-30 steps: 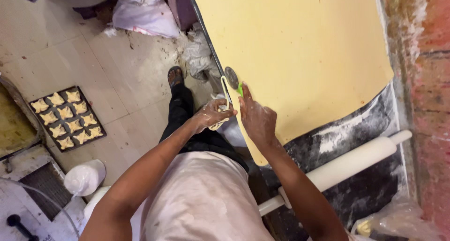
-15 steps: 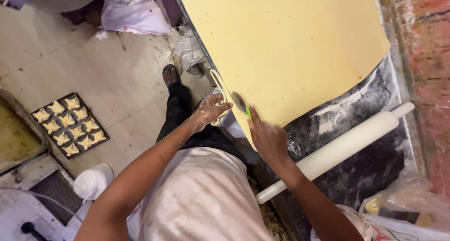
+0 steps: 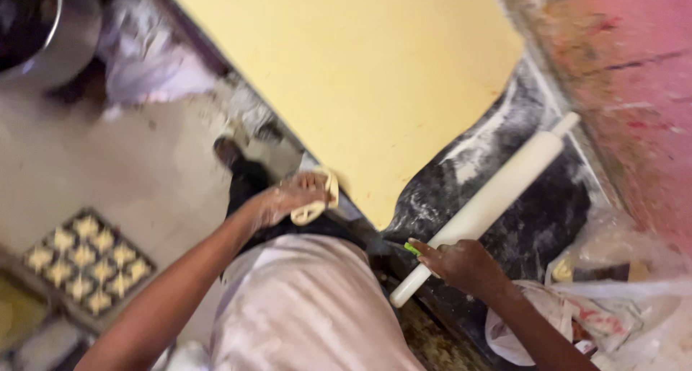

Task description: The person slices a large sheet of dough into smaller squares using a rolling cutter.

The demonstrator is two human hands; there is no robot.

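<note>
We see left hand point(image 3: 288, 198) at 9 o'clock, grip closed round a pale dough strip point(image 3: 317, 201), off the surface edge. Right hand point(image 3: 465, 264) at 5 o'clock pinches a green-handled cutter point(image 3: 409, 248) beside the white rolling pin point(image 3: 483, 201); yellow dough sheet point(image 3: 360, 75) at 12.

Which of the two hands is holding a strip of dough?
The left hand holds the dough strip, away from the counter. The right hand holds a green-handled tool by the rolling pin.

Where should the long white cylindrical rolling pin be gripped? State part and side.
Grip the long white cylindrical rolling pin around its bare middle barrel, coming from above. It lies flat and diagonal on the floured dark counter, with the right hand at its lower end.
</note>
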